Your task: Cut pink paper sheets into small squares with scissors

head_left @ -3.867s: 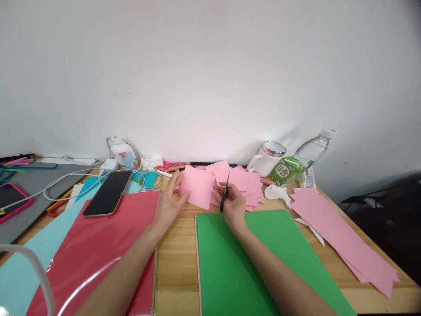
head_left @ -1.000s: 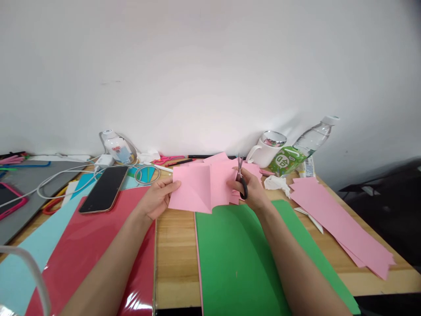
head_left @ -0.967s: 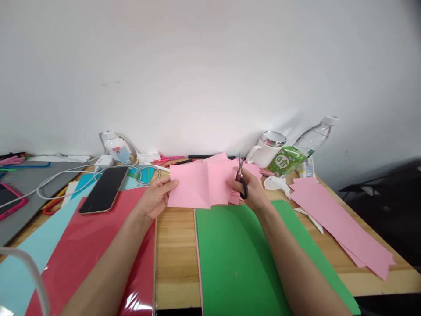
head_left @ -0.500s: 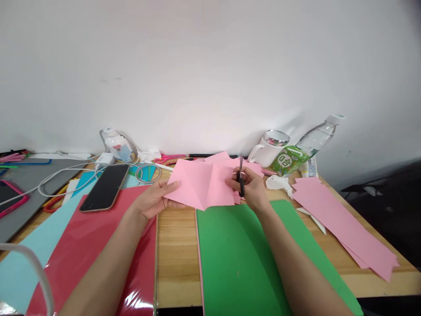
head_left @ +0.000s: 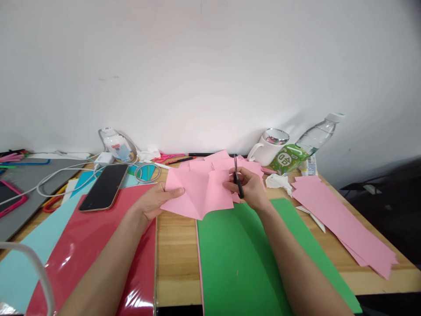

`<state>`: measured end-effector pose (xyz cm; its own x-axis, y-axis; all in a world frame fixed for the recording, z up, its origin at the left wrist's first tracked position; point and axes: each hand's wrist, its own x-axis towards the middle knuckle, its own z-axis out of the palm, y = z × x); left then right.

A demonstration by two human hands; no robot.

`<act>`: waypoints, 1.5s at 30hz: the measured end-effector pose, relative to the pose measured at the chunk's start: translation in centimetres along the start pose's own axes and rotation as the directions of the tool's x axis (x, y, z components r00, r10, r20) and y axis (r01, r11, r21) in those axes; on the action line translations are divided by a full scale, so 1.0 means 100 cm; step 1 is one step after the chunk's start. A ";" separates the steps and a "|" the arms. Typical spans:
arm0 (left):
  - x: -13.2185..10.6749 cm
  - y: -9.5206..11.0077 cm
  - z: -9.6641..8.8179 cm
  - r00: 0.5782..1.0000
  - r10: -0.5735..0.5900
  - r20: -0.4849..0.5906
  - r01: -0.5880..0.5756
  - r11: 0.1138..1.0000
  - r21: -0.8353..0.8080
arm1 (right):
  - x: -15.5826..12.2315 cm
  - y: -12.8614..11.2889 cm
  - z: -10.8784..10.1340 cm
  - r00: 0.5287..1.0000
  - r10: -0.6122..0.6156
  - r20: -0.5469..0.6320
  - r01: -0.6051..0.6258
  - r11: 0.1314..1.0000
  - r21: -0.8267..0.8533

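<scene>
A creased sheet of pink paper [head_left: 192, 188] is held up between my two hands, with a fold running down its middle. My left hand [head_left: 161, 197] pinches its left side, thumb on top. At the right edge, my right hand [head_left: 246, 186] grips black-handled scissors [head_left: 239, 182] with the blades pointing up, and its fingertips also touch the paper. Behind the sheet lies a pile of pink paper pieces [head_left: 221, 159], partly hidden by it. Below my right hand and forearm is a green sheet [head_left: 238, 259]; under my left forearm is a red sheet [head_left: 108, 241] in clear wrapping.
A phone [head_left: 104, 186] rests on the red sheet. Toward the wall stand a white bottle [head_left: 116, 145], a white mug [head_left: 267, 149], a green packet [head_left: 287, 159] and a tilted water bottle [head_left: 318, 136]. Long pink strips [head_left: 342, 224] lie right, beside crumpled tissue [head_left: 279, 182]. White cables [head_left: 66, 169] cross the left.
The pink paper has come slightly down and toward me, its left side tilting. My left thumb reaches farther over it. The scissors' blades have swung a little to the left.
</scene>
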<state>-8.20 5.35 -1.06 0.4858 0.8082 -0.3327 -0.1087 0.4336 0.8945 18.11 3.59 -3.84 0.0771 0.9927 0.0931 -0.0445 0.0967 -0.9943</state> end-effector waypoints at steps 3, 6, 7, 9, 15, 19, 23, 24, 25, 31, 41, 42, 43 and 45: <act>0.000 0.003 -0.002 0.987 0.095 -0.131 -0.093 0.995 0.023 | 0.002 -0.003 -0.007 0.995 -0.021 -0.094 0.024 0.999 0.030; 0.002 0.004 -0.004 0.972 0.146 -0.184 -0.142 0.989 0.034 | 0.005 -0.005 -0.014 0.989 -0.029 -0.143 0.035 0.998 0.042; 0.003 0.004 -0.004 0.974 0.140 -0.177 -0.136 0.990 0.035 | 0.005 -0.005 -0.016 0.989 -0.032 -0.144 0.038 0.998 0.044; 0.003 0.003 -0.003 0.980 0.117 -0.162 -0.111 0.993 0.043 | 0.005 -0.005 -0.017 0.989 -0.037 -0.146 0.045 0.998 0.052; 0.003 0.005 0.000 0.938 0.232 -0.259 -0.232 0.972 0.029 | 0.005 -0.003 -0.017 0.951 -0.051 -0.305 0.071 0.996 0.054; 0.002 0.009 0.003 0.853 0.398 -0.336 -0.438 0.898 -0.048 | -0.001 -0.006 -0.001 0.990 -0.057 -0.130 0.071 0.992 0.103; 0.001 0.014 0.006 0.795 0.440 -0.416 -0.515 0.853 -0.081 | -0.015 -0.005 0.031 0.941 -0.008 0.339 -0.023 0.996 0.089; 0.000 0.015 0.006 0.787 0.435 -0.439 -0.517 0.852 -0.083 | -0.018 -0.004 0.039 0.916 0.013 0.402 -0.053 0.995 0.088; -0.001 0.016 0.007 0.784 0.422 -0.455 -0.509 0.856 -0.083 | -0.021 -0.002 0.046 0.900 0.030 0.435 -0.079 0.992 0.095; -0.006 0.016 0.012 0.816 0.415 -0.402 -0.465 0.885 -0.030 | -0.031 -0.002 0.060 0.871 0.112 0.478 -0.185 0.977 0.109; -0.006 0.011 0.015 0.867 0.384 -0.319 -0.369 0.923 0.108 | -0.032 -0.009 0.060 0.910 0.139 0.391 -0.184 0.980 0.080; -0.005 0.010 0.015 0.870 0.386 -0.306 -0.368 0.922 0.119 | -0.032 -0.008 0.059 0.910 0.146 0.389 -0.190 0.979 0.076; -0.005 0.009 0.014 0.875 0.388 -0.291 -0.366 0.922 0.128 | -0.032 -0.007 0.059 0.909 0.152 0.389 -0.196 0.978 0.074; -0.003 0.007 0.013 0.886 0.383 -0.261 -0.359 0.923 0.137 | -0.032 -0.006 0.058 0.906 0.164 0.391 -0.207 0.976 0.071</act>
<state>-7.28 4.82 0.05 0.1627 0.9862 -0.0300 -0.1562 0.0557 0.9861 12.08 0.79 -3.23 -0.3265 0.9434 -0.0584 -0.1300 -0.1060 -0.9858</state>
